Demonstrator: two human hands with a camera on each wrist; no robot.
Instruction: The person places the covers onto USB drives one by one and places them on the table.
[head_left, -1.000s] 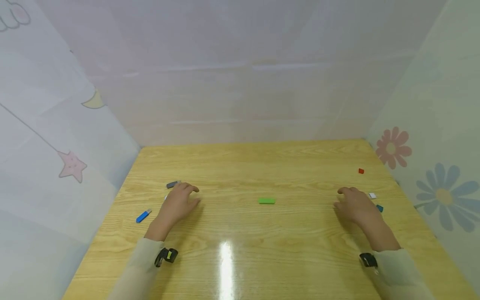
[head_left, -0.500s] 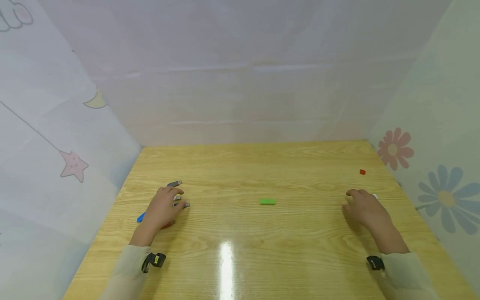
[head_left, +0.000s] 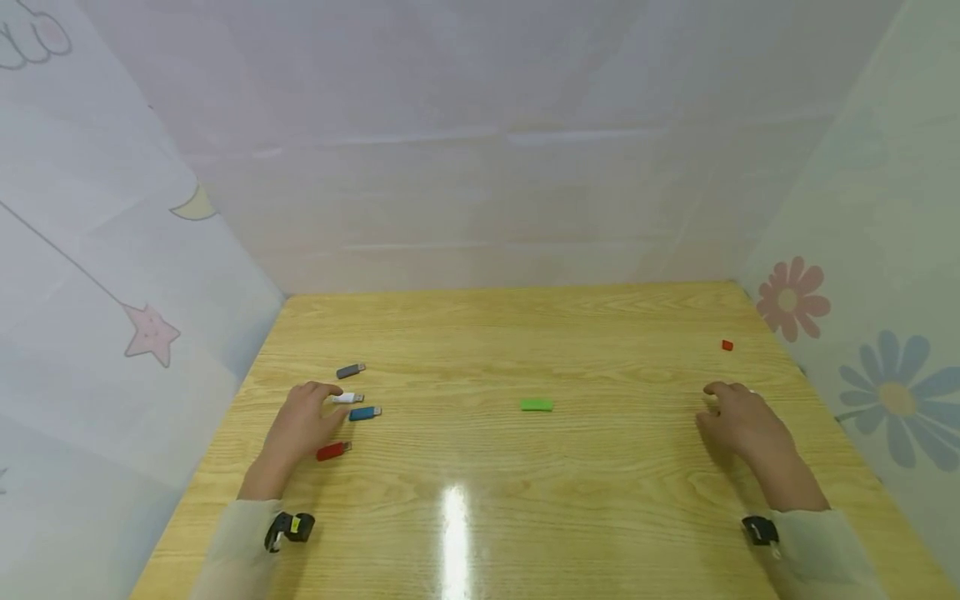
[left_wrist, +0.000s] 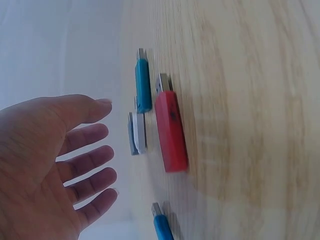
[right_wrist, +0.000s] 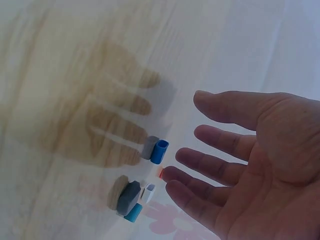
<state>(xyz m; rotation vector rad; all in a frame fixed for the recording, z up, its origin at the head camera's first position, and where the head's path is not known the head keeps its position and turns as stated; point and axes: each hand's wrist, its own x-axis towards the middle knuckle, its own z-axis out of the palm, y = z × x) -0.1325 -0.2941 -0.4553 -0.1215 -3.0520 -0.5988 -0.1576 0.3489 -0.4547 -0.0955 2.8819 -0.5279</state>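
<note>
My left hand (head_left: 298,423) hovers with relaxed fingers above the table's left side, holding nothing. Around it lie uncapped USB sticks: grey (head_left: 350,371), white (head_left: 348,398), teal (head_left: 365,413) and red (head_left: 332,451). A bright blue USB stick (left_wrist: 162,227) shows in the left wrist view; the hand hides it from the head view. On the right, my right hand (head_left: 750,427) hovers with loose, spread fingers and holds nothing. Below it, the right wrist view shows small caps: blue (right_wrist: 159,151), white (right_wrist: 148,192), dark grey (right_wrist: 129,198) and teal (right_wrist: 133,213).
A flat green stick (head_left: 536,405) lies mid-table between the hands. Farther back on the right is a small red cap (head_left: 727,345). Printed sheets (head_left: 480,192) stand as walls at the back and both sides of the wooden table (head_left: 570,500).
My left hand has moved left and back toward me, uncovering the white, teal and red USB sticks and covering the bright blue one. My right hand has shifted slightly right, over the caps.
</note>
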